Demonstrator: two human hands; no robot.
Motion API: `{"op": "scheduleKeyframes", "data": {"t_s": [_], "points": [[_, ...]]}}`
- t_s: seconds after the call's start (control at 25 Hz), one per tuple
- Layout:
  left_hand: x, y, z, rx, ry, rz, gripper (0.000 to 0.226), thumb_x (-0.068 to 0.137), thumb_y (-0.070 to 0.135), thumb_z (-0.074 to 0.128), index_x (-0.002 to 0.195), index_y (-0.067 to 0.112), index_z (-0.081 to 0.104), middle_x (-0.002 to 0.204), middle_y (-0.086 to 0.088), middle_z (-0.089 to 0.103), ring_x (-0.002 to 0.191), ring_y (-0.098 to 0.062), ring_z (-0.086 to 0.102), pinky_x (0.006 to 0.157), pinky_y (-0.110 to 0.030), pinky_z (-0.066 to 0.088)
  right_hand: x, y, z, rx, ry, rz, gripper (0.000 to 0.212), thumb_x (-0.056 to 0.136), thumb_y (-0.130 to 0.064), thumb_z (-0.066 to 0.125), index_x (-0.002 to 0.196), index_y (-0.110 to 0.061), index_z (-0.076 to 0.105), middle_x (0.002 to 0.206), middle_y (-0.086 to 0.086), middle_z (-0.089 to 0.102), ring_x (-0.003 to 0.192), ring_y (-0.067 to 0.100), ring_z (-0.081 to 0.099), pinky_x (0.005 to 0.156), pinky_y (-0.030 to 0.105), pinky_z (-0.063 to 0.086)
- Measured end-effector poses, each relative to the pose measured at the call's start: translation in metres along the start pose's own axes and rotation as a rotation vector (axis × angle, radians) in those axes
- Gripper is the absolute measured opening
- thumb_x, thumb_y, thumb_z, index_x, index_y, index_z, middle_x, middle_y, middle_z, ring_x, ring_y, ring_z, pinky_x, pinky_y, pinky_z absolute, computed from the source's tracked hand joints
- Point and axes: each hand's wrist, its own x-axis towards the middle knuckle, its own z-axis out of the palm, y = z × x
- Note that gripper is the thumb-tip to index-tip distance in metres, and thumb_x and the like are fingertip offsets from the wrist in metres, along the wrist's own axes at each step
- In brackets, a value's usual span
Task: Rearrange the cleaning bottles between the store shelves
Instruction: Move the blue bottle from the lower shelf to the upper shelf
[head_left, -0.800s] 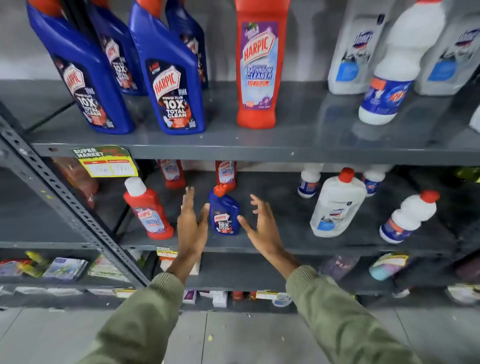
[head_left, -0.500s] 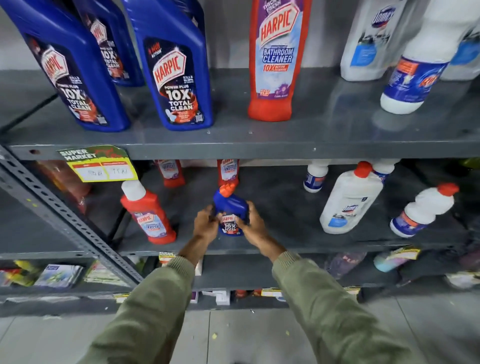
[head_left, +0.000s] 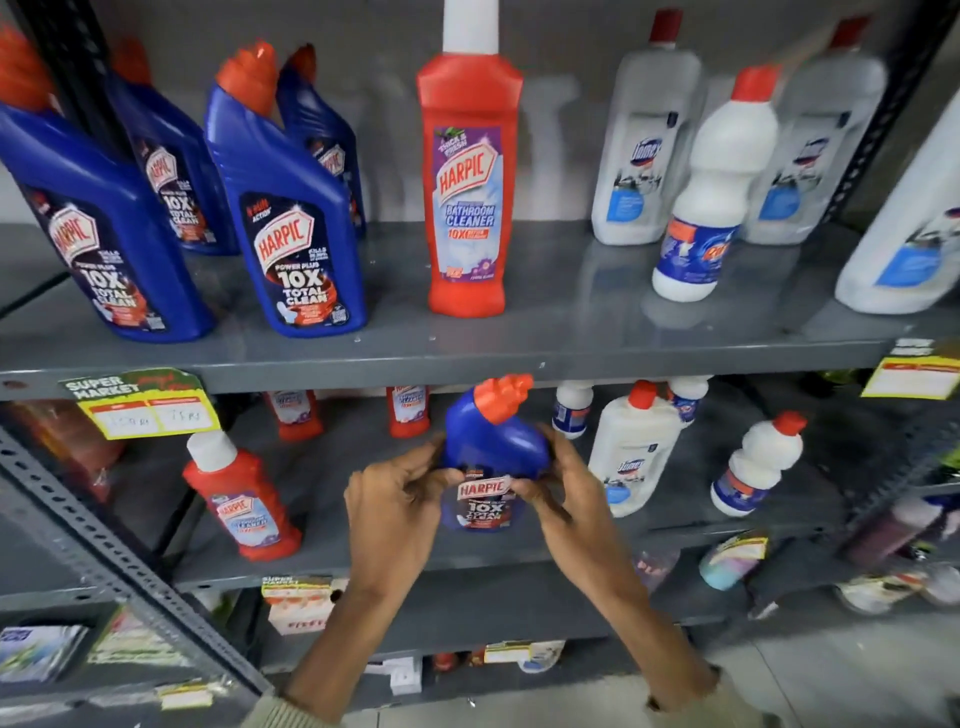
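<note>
Gripping small blue Harpic bottle (head_left: 493, 457) with both hands, left hand (head_left: 400, 499), right hand (head_left: 561, 488), above middle shelf (head_left: 467, 558) front edge; step: lifting; next I raise it to the upper shelf (head_left: 571, 332) gap.

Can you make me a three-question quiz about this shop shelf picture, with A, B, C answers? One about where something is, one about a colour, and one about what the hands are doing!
1. Where is the tall red Harpic bathroom cleaner bottle?
A. On the upper shelf
B. On the floor
C. In a hand

2. What colour is the cap of the small blue Harpic bottle?
A. Green
B. Red-orange
C. Black

3. What are the left hand and right hand doing?
A. Resting open on the shelf
B. Pointing at a price tag
C. Both gripping the small blue bottle

Answers: 1 A, it stands upright on the upper shelf between the big blue and white bottles. 2 B, its slanted cap is red-orange. 3 C, fingers of both hands wrap its sides.
</note>
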Motion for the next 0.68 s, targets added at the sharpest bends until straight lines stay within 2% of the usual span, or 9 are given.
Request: {"op": "scheduleKeyframes", "data": {"t_s": [0.12, 0.2, 0.28, 0.4, 0.48, 0.56, 0.68], "points": [[0.015, 0.085, -0.007, -0.101, 0.007, 0.153, 0.039, 0.078, 0.017, 0.066, 0.109, 0.039, 0.070, 0.082, 0.009, 0.080, 0.073, -0.006, 0.060, 0.070, -0.047, 0.060, 0.006, -0.071, -0.054, 0.014, 0.021, -0.127, 0.035, 0.096, -0.019, 0.063, 0.129, -0.026, 0.053, 0.104, -0.028, 0.072, 0.095, -0.004, 0.069, 0.081, 0.011, 0.050], [0.037, 0.132, -0.007, -0.099, 0.036, 0.248, 0.026, 0.078, 0.020, 0.067, 0.102, 0.030, 0.074, 0.080, 0.007, 0.080, 0.077, -0.002, 0.066, 0.069, -0.046, 0.061, 0.024, -0.104, -0.079, 0.014, 0.059, -0.191, 0.032, 0.096, -0.022, 0.059, 0.127, -0.030, 0.054, 0.098, -0.022, 0.072, 0.090, -0.003, 0.066, 0.082, 0.014, 0.051], [0.066, 0.166, 0.001, -0.101, 0.080, 0.275, 0.026, 0.080, 0.021, 0.069, 0.105, 0.023, 0.075, 0.088, 0.003, 0.081, 0.088, -0.001, 0.073, 0.078, -0.040, 0.061, 0.050, -0.123, -0.098, 0.046, 0.092, -0.233, 0.031, 0.099, -0.018, 0.055, 0.129, -0.025, 0.055, 0.105, -0.009, 0.072, 0.095, 0.004, 0.067, 0.087, 0.019, 0.053], [0.106, 0.185, 0.021, -0.083, 0.128, 0.246, 0.030, 0.082, 0.020, 0.072, 0.111, 0.022, 0.074, 0.095, 0.003, 0.080, 0.089, 0.000, 0.073, 0.089, -0.035, 0.059, 0.097, -0.127, -0.111, 0.078, 0.138, -0.232, 0.032, 0.101, -0.010, 0.052, 0.132, -0.020, 0.053, 0.111, 0.000, 0.070, 0.095, 0.003, 0.066, 0.088, 0.019, 0.052], [0.123, 0.185, 0.036, -0.043, 0.151, 0.223, 0.028, 0.084, 0.018, 0.071, 0.112, 0.021, 0.074, 0.095, 0.001, 0.080, 0.084, 0.001, 0.071, 0.084, -0.026, 0.057, 0.123, -0.120, -0.112, 0.049, 0.146, -0.207, 0.034, 0.102, -0.008, 0.050, 0.135, -0.014, 0.051, 0.110, 0.002, 0.068, 0.091, 0.002, 0.064, 0.083, 0.018, 0.052], [0.132, 0.181, 0.047, 0.013, 0.167, 0.186, 0.027, 0.084, 0.016, 0.071, 0.111, 0.020, 0.074, 0.094, -0.002, 0.080, 0.077, 0.002, 0.067, 0.072, -0.017, 0.050, 0.140, -0.109, -0.110, 0.027, 0.115, -0.161, 0.035, 0.102, -0.007, 0.049, 0.137, -0.010, 0.048, 0.112, 0.004, 0.066, 0.092, 0.002, 0.063, 0.083, 0.018, 0.053], [0.137, 0.174, 0.052, 0.066, 0.186, 0.157, 0.022, 0.084, 0.016, 0.073, 0.106, 0.017, 0.075, 0.089, -0.004, 0.080, 0.067, 0.002, 0.062, 0.060, -0.004, 0.041, 0.153, -0.097, -0.107, 0.014, 0.086, -0.129, 0.037, 0.102, -0.010, 0.049, 0.139, -0.014, 0.046, 0.121, 0.007, 0.067, 0.106, 0.015, 0.065, 0.098, 0.039, 0.055]]}}
